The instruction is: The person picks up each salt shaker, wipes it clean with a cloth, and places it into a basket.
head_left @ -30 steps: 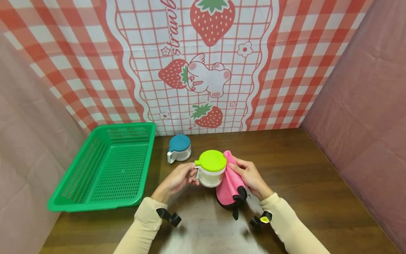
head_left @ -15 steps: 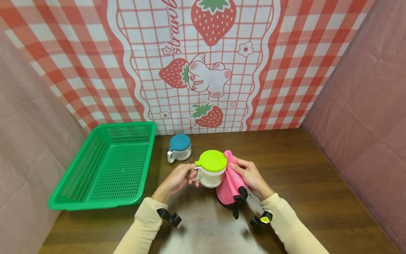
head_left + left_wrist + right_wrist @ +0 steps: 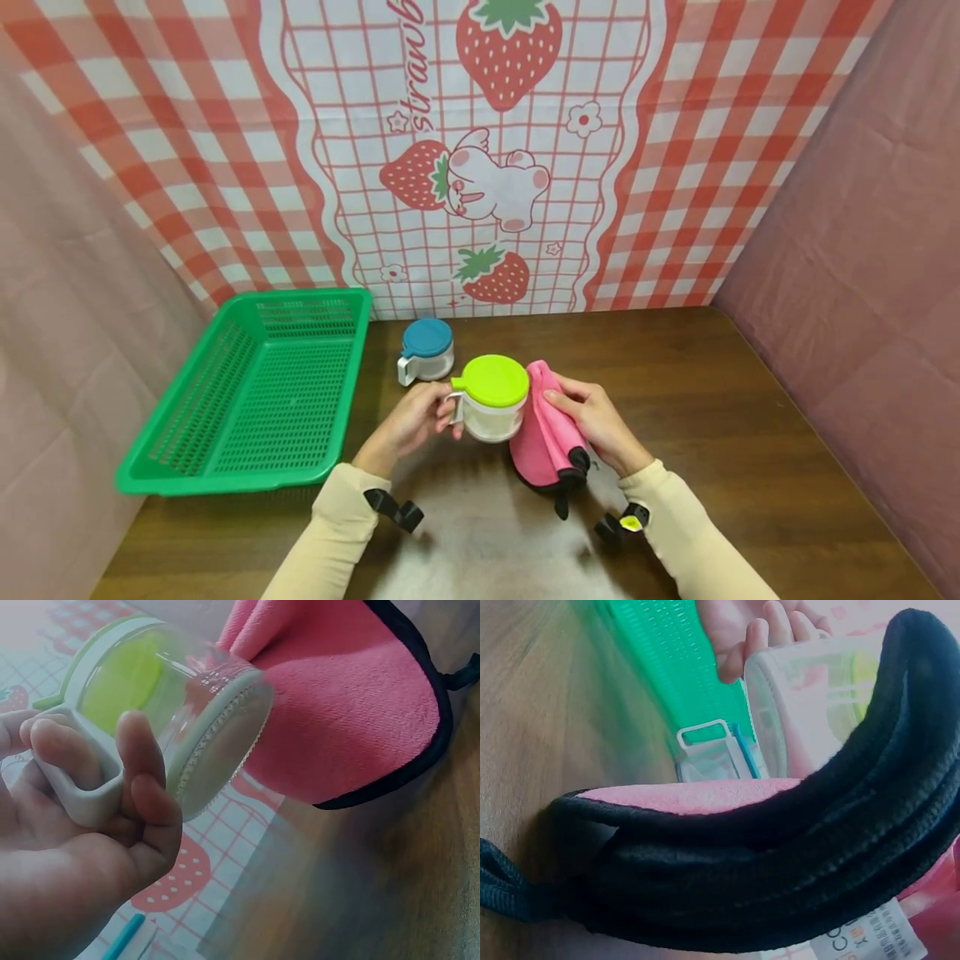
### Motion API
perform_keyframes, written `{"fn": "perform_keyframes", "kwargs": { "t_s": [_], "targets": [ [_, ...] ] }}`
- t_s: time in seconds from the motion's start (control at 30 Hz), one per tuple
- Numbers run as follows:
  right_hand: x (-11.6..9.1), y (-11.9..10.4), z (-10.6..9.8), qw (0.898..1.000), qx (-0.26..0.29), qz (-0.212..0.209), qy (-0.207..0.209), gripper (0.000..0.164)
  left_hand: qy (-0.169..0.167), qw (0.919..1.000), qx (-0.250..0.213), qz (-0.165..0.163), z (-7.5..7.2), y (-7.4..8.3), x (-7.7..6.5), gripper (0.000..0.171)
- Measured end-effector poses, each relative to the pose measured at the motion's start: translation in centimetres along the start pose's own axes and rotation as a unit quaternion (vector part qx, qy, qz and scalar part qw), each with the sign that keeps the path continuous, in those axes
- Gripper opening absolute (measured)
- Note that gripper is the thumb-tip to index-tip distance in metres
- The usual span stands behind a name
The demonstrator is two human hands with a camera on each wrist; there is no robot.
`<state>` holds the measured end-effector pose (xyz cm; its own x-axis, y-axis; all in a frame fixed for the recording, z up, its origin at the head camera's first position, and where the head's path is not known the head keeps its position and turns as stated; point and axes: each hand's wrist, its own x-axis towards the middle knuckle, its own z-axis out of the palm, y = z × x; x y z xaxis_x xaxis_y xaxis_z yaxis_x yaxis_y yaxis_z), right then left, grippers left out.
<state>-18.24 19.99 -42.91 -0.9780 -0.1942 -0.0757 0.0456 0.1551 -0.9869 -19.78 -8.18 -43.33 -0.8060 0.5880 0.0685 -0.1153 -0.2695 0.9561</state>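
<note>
My left hand (image 3: 415, 419) grips the white handle of a clear seasoning jar (image 3: 491, 417) with a lime-green lid. In the left wrist view, fingers pass through the handle of the jar (image 3: 176, 705), which shows its clear base. My right hand (image 3: 598, 419) pinches a folded pink cloth (image 3: 542, 442) with black edging, thumb on top. The cloth hangs right beside the jar's right side. In the right wrist view, the folded black edge of the cloth (image 3: 765, 877) fills the foreground and hides the right hand's fingers.
A second jar (image 3: 427, 350) with a blue lid and white handle stands at the back of the wooden table (image 3: 675, 392). To the left sits a green plastic basket (image 3: 348, 392). A strawberry-print checked curtain (image 3: 675, 167) hangs behind the table.
My left hand has shifted the green-lidded jar slightly left, opening a small gap at the top of the cloth. The right hand stays nearly in place with the cloth.
</note>
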Motion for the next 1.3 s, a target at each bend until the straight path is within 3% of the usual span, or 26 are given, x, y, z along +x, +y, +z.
{"fn": "perform_keyframes", "kwargs": {
  "t_s": [0.33, 0.6, 0.87, 1.03, 1.3],
  "targets": [
    [-0.6, -0.3, -0.2, 0.998, -0.023, -0.043, -0.031, 0.048, -0.051, 0.9982, -0.011, 0.029, -0.3, -0.1, -0.2, 0.029],
    [-0.7, -0.7, -0.1, 0.997, -0.039, -0.065, -0.032, 0.047, -0.055, 0.9980, -0.004, 0.033, -0.4, -0.3, -0.2, 0.032],
    [-0.2, -1.1, -0.6, 0.996, -0.055, -0.053, -0.053, 0.046, -0.061, 0.9976, 0.014, 0.029, -0.4, -0.1, -0.2, 0.036],
    [0.0, -1.1, -0.7, 0.994, -0.057, -0.052, -0.071, 0.047, -0.086, 0.9955, 0.019, 0.035, -0.7, -0.2, -0.3, 0.035],
    [-0.2, -0.3, -0.3, 0.997, -0.032, -0.045, -0.045, 0.048, -0.093, 0.9952, 0.024, 0.019, -0.6, -0.2, -0.2, 0.033]
  ]
}}
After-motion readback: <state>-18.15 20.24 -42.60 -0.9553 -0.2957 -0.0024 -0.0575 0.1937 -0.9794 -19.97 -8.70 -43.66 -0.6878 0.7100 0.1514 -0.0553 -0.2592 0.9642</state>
